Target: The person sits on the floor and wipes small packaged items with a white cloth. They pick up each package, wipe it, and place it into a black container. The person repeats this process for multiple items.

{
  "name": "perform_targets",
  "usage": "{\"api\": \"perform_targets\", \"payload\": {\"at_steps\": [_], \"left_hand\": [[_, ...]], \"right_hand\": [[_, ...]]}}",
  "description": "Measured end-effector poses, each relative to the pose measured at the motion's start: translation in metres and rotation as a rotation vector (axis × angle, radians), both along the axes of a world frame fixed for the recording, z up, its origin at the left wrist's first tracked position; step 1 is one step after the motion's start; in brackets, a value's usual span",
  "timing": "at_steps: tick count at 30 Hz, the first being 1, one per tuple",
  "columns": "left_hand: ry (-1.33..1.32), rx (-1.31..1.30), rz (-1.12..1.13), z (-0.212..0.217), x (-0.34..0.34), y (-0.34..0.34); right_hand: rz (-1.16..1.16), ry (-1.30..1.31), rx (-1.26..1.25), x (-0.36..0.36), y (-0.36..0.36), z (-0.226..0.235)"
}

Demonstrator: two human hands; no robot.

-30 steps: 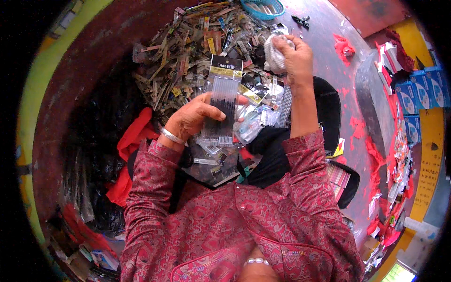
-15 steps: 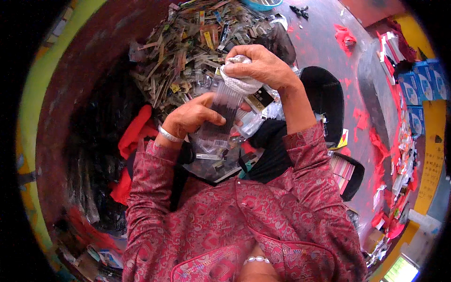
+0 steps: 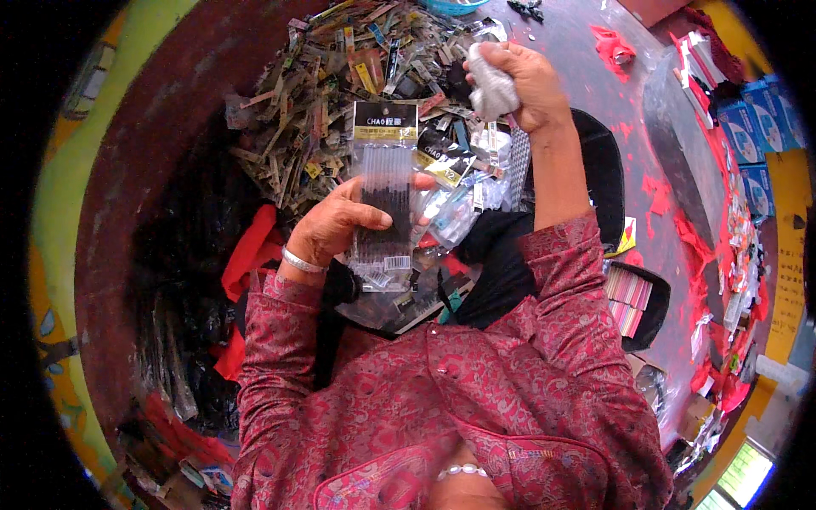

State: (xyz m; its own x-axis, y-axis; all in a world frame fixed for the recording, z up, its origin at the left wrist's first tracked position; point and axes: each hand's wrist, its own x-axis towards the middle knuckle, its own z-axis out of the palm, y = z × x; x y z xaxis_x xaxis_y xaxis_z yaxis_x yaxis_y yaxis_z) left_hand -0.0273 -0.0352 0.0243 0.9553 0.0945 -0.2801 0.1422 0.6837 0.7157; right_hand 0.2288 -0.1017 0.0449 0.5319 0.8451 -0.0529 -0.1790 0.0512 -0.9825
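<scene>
My left hand (image 3: 344, 223) grips a long clear plastic packet (image 3: 384, 183) with a black and gold header card and dark thin strips inside. The packet stands upright in front of my chest. My right hand (image 3: 520, 83) is raised farther out to the right, closed around a crumpled wad of clear plastic (image 3: 490, 82). Just beyond both hands lies a big heap of similar small packets (image 3: 340, 93). Between my arms are several loose clear packets (image 3: 463, 200).
A black cloth (image 3: 501, 255) covers my lap. A red cloth (image 3: 246, 263) lies at my left. Red scraps of paper (image 3: 671, 212) are strewn over the floor on the right. An open black box of coloured strips (image 3: 633, 297) and blue boxes (image 3: 748, 127) sit right.
My right hand went down to the packet in my left hand, then lifted away up and right with the plastic wad. The packet now stands fully uncovered.
</scene>
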Motion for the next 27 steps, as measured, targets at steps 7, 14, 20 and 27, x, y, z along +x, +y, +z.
{"api": "perform_targets", "payload": {"at_steps": [7,14,20,27], "left_hand": [[0.065,-0.045,-0.029,-0.001,0.003,0.001],[0.085,-0.009,-0.058,-0.003,0.001,0.005],[0.084,-0.03,-0.011,-0.002,0.001,0.002],[0.054,-0.096,-0.019,-0.006,0.001,0.002]], "right_hand": [[0.427,0.394,0.133,-0.027,0.01,-0.003],[0.492,-0.476,-0.173,-0.047,0.007,0.002],[0.433,-0.468,0.035,-0.047,0.005,0.003],[0.213,-0.847,0.088,-0.057,0.007,-0.003]]}}
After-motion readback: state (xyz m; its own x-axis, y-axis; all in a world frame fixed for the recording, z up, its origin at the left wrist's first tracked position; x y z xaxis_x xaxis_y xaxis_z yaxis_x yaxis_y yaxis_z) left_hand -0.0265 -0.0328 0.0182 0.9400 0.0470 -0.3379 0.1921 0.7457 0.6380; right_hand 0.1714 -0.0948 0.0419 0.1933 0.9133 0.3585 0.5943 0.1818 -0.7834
